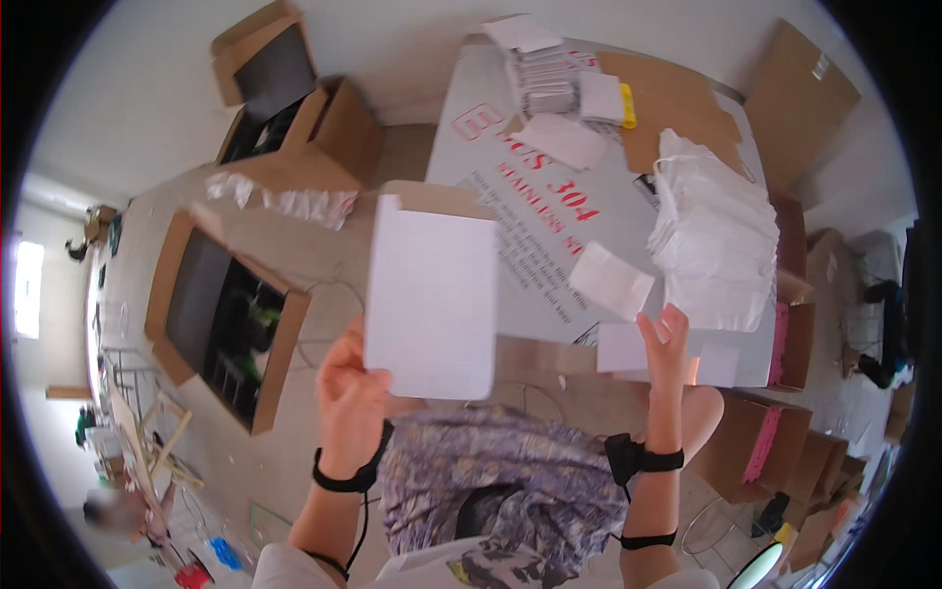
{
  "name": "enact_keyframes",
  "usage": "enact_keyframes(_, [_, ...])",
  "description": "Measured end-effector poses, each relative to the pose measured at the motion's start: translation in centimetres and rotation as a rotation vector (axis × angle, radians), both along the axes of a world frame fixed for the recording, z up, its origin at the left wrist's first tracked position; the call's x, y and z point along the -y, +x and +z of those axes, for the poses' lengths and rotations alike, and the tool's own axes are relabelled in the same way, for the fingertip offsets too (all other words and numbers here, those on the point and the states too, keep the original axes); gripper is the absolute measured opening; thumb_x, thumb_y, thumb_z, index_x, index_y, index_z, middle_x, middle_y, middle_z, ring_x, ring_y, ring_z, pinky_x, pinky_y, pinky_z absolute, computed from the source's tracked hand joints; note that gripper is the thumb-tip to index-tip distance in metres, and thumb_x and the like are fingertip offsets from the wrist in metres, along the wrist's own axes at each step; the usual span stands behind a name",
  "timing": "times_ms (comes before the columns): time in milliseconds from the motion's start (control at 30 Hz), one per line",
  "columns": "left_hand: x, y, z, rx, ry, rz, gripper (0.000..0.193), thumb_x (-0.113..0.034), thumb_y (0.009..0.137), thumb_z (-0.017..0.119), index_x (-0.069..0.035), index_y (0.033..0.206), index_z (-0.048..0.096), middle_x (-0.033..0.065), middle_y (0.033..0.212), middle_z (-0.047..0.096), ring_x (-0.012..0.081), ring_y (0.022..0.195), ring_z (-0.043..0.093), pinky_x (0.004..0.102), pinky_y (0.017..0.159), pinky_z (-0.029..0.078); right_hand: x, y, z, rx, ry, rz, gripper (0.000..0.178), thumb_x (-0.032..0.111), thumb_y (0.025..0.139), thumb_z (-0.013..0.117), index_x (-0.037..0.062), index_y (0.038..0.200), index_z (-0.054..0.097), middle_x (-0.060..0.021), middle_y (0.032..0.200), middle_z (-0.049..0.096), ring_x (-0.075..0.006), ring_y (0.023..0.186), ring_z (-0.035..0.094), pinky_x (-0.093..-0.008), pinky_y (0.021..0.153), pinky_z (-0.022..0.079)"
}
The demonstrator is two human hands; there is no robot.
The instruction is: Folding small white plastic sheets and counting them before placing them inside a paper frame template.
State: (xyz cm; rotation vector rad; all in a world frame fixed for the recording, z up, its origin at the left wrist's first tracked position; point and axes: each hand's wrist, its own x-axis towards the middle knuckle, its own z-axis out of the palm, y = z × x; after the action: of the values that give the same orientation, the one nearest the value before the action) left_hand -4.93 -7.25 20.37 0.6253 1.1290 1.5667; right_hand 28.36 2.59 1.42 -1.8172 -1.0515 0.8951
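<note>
My left hand (353,393) grips the lower left edge of a flat white cardboard box (432,304) and holds it up left of the table. Its top end shows a brown inside face. My right hand (664,344) is raised at the table's near edge with its fingers apart and nothing visible in them. Just beyond its fingertips lies a white packet (610,280). White card pieces (623,346) are at the table edge on both sides of that hand. A pile of thin white bags (714,240) lies farther right.
The grey table (549,236) carries red and black print. At its far side are stacked white packets (545,83) and a brown cardboard sheet (677,103). An open carton (226,324) stands on the floor at left, another carton (339,137) behind it. More cartons (756,447) stand at right.
</note>
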Motion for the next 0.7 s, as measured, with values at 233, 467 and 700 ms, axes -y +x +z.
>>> enact_keyframes(233, [11.6,0.0,0.0,-0.883,0.238,-0.009,0.019,0.003,0.073,0.066,-0.004,0.074,0.048,0.0123,0.092,0.066,0.0205,0.079,0.062,0.0298,0.068,0.049,13.7,-15.1,16.6,-0.919,-0.052,0.744,0.097,0.022,0.074,0.08,0.0001,0.145,0.018,-0.0162,0.141,0.038,-0.0298,0.135,0.033,-0.0414,0.106,0.034])
enact_keyframes(467, [20.1,0.2,0.6,-1.183,0.335,-0.077,0.02,-0.001,0.063,0.072,-0.003,0.076,0.057,0.0173,0.101,0.061,0.0283,0.08,0.062,0.0332,0.066,0.051,21.2,-20.1,17.5,-0.519,0.202,0.876,0.117,0.024,0.062,0.088,0.0011,0.148,0.012,-0.0159,0.144,0.031,-0.0278,0.134,0.032,-0.0409,0.108,0.03])
enact_keyframes(700, [23.0,-3.6,-0.2,-0.028,0.318,-0.203,0.118,-0.047,0.045,0.091,0.001,0.137,0.036,0.0208,0.14,0.039,0.0341,0.13,0.039,0.0434,0.108,0.03,26.3,-19.6,20.8,-0.2,0.375,1.149,0.12,0.027,0.054,0.089,0.0002,0.146,0.017,-0.0176,0.142,0.031,-0.0298,0.135,0.03,-0.0414,0.111,0.025])
